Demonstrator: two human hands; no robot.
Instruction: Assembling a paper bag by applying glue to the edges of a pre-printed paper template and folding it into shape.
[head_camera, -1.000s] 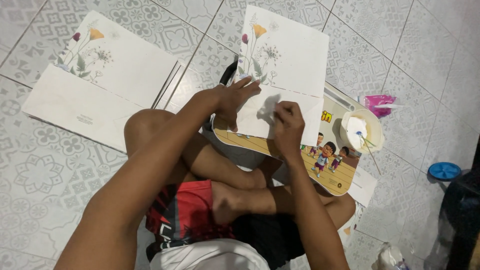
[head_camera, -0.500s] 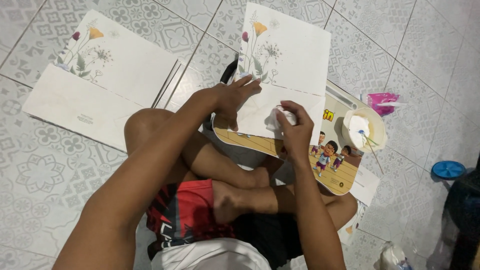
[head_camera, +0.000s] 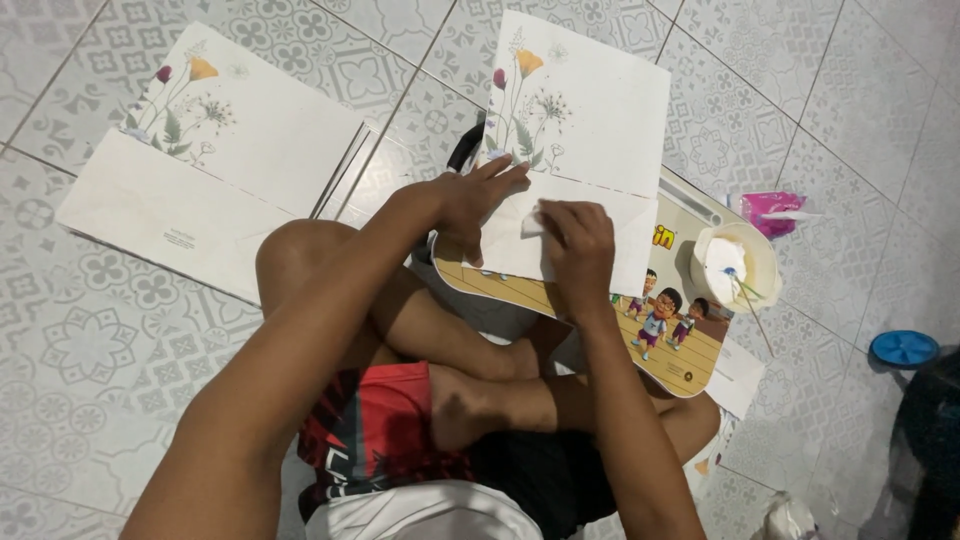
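A white sheet printed with flowers (head_camera: 595, 110) lies on a cartoon-printed lap desk (head_camera: 685, 355) over my crossed legs. Its lower flap (head_camera: 630, 235) is folded up. My left hand (head_camera: 468, 200) presses flat on the flap's left edge, fingers spread. My right hand (head_camera: 580, 250) is closed around a small white wad (head_camera: 530, 222) and pushes it down onto the flap, just right of my left fingertips.
A white bowl (head_camera: 765, 262) of white paste with thin sticks stands on the desk's right end. Beside it lie a pink packet (head_camera: 770, 208) and a blue lid (head_camera: 903, 349). A second flowered sheet (head_camera: 230, 150) lies on the tiled floor at left. A dark object (head_camera: 925, 440) fills the right edge.
My right hand, briefly raised with the wad half a second ago, has come down and presses it on the flap, slightly to the left. My left hand has stayed in place.
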